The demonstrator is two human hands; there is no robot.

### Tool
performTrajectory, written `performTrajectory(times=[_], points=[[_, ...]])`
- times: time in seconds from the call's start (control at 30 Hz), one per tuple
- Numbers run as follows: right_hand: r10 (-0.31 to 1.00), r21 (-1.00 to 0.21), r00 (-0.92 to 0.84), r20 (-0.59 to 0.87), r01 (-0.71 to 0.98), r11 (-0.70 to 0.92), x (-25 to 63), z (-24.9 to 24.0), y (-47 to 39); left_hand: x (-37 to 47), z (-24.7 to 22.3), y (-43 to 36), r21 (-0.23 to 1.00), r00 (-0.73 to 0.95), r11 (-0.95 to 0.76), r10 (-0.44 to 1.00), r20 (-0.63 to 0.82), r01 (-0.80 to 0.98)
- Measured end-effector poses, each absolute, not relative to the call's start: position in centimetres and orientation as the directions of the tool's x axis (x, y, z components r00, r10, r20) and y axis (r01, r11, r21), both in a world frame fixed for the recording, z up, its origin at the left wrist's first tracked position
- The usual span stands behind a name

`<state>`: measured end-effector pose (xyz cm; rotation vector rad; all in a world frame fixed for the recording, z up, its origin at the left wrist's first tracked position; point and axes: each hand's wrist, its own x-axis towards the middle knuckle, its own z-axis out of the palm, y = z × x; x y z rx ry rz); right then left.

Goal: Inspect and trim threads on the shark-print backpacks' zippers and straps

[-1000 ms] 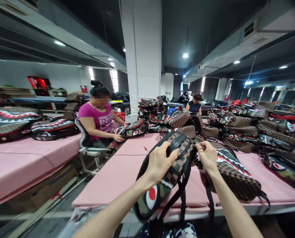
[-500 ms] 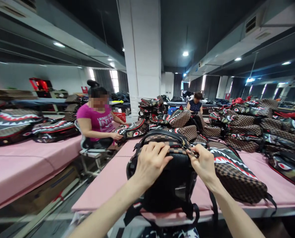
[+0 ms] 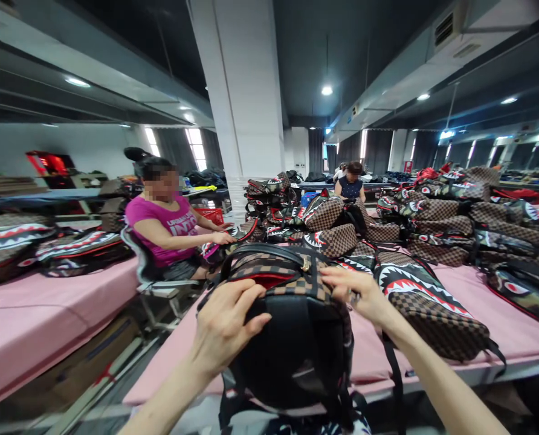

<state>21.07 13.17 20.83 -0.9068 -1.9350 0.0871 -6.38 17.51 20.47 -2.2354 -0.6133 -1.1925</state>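
Note:
A backpack [image 3: 292, 344] stands in front of me, its smooth black panel facing me and its top covered in brown checks. A red lining [image 3: 269, 280] shows through a gap in the top. My left hand [image 3: 228, 320] is closed on the left edge by this gap, thumb over the black panel. With its fingers stretched out, my right hand [image 3: 360, 293] rests against the checked upper right side. Between the hands lie the black carry handle [image 3: 264, 248] and a small gold-coloured metal piece [image 3: 306, 264]. The left fingertips are partly hidden.
Several checked, shark-mouth backpacks [image 3: 426, 305] lie and stack along the pink-covered table [image 3: 464, 281]. A co-worker in a magenta shirt [image 3: 163, 226] sits at left, hands on another bag. A second person [image 3: 350, 184] sits farther back. A white pillar [image 3: 245, 90] rises behind.
My left hand has moved left and down along the bag's top, and the red-lined gap now shows. My right hand has gone from a pinch to outstretched fingers. The view has shifted right.

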Motion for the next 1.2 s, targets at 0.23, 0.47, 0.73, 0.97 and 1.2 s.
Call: performTrajectory(times=[0.23, 0.47, 0.73, 0.97, 1.2], points=[[0.358, -0.152, -0.366, 0.859, 0.486, 0.860, 17.9, 15.6, 9.5, -10.5, 20.6, 18.0, -0.097, 0.557, -0.814, 0.300, 0.774, 0.573], [0.342, -0.116, -0.347, 0.873, 0.534, 0.838, 19.3, 15.0, 9.0, -8.7, 20.4, 17.1, -0.112, 0.575, -0.813, 0.299, 0.762, 0.571], [0.401, -0.246, -0.287, 0.870, 0.450, 0.858, 20.3, 15.4, 8.6, -7.9, 21.3, 16.5, -0.157, 0.612, -0.816, 0.275, 0.742, 0.557], [0.657, -0.564, -0.114, 0.745, 0.417, 0.713, 18.1, 21.7, 12.6, -6.1, 23.0, 15.4, -0.163, 0.700, -0.784, 0.413, 0.583, 0.599], [0.775, -0.751, -0.262, 0.576, 0.206, 0.628, 16.6, 25.3, 13.1, -3.8, 25.6, 13.8, -0.113, 0.764, -0.772, 0.576, 0.292, 0.626]])
